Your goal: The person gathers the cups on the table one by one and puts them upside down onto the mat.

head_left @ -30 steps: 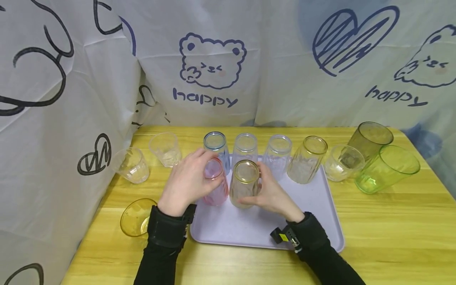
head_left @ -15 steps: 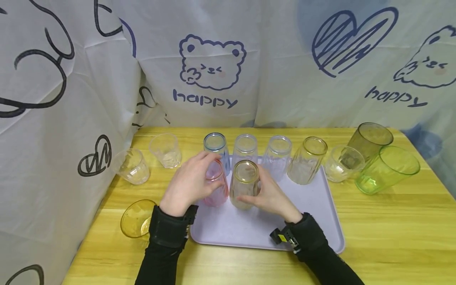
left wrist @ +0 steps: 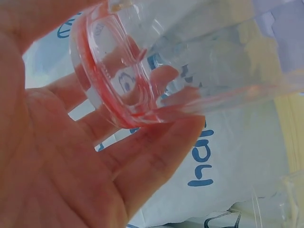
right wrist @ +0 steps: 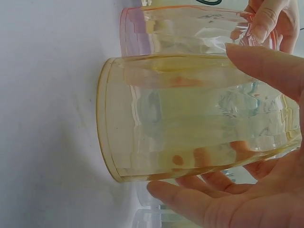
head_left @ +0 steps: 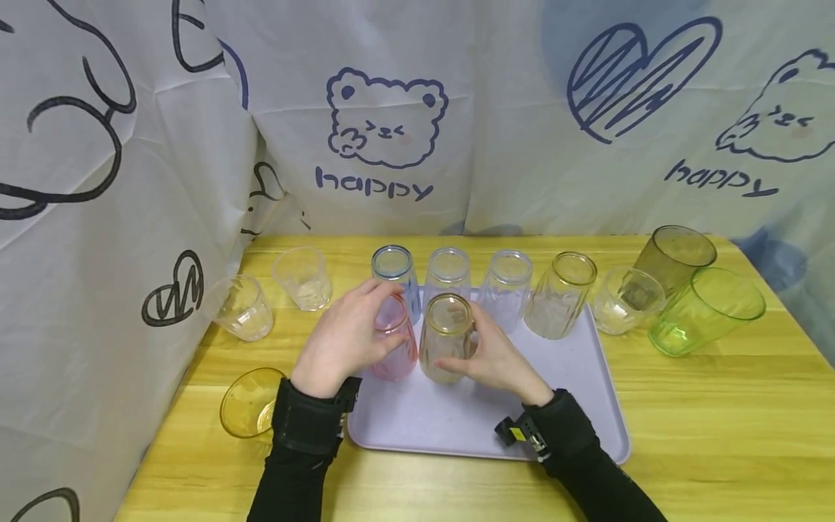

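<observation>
My left hand (head_left: 342, 333) grips an upside-down pink drinking glass (head_left: 395, 357) near its base. The left wrist view has the glass's red-edged base (left wrist: 90, 66) between thumb and curved fingers. Beside it on the lilac tray (head_left: 417, 428), a pale amber glass (head_left: 441, 357) also stands upside down. My right hand (head_left: 499, 362) holds this one from the right, thumb in front and fingers behind. In the right wrist view the amber glass (right wrist: 190, 114) has its mouth on the tray, with the pink glass (right wrist: 185, 31) close behind.
Behind them is a row of inverted glasses: blue (head_left: 393, 264), two clear ones (head_left: 449, 272) and amber (head_left: 557, 304). Right of the tray stand a clear cup (head_left: 616, 312), a grey glass (head_left: 678, 250) and a green glass (head_left: 707, 319). Clear cups (head_left: 244, 315) and a yellow glass (head_left: 251, 406) are leftward.
Both hands keep their hold on the pink and amber glasses, which stay in place. The head view has tilted up very slightly.
</observation>
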A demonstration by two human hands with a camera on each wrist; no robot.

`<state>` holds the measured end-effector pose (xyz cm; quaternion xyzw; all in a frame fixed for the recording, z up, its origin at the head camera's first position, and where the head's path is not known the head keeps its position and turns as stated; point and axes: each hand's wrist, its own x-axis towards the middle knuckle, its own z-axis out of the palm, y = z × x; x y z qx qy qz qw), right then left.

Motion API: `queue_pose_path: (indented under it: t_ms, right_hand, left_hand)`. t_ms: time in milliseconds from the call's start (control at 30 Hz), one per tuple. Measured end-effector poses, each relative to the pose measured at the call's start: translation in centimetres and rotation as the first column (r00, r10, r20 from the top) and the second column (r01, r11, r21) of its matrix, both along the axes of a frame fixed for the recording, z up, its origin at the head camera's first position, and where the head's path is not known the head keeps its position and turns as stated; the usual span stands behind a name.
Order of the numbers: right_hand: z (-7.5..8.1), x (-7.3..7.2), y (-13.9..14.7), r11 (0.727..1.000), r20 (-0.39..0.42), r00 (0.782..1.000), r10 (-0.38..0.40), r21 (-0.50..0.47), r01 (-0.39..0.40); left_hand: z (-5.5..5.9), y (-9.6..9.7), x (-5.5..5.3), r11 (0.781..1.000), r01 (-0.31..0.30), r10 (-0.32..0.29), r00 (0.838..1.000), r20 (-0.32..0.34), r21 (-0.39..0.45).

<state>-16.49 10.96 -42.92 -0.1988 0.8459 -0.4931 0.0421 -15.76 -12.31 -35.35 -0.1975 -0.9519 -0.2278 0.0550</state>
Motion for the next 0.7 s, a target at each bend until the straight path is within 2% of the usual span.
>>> queue_pose_path:
  t_ms: [133,233,367,700]
  right_hand:
    - [0.3,0.1,0.2,1.000,0.062,0.998,-0.003,-0.030,0.005]
    - [0.9,0.2,0.4,0.998,0.085,0.996,-0.012,-0.064,0.017]
    - [1.4,0.2,0.9,0.993,0.072,0.997,-0.014,-0.119,0.022]
    - [2.0,0.2,1.2,0.977,0.025,1.000,-0.002,-0.213,0.007]
  left_hand:
    - [-0.1,0.0,0.0,1.000,0.009,-0.009,1.000,-0.017,0.011]
    - [0.0,0.0,-0.1,1.000,0.024,-0.023,0.998,-0.060,0.012]
    - [0.0,0.2,-0.1,0.999,0.034,-0.033,0.994,-0.105,0.007]
    - [0.1,0.6,-0.1,0.998,0.046,-0.041,0.992,-0.116,0.038]
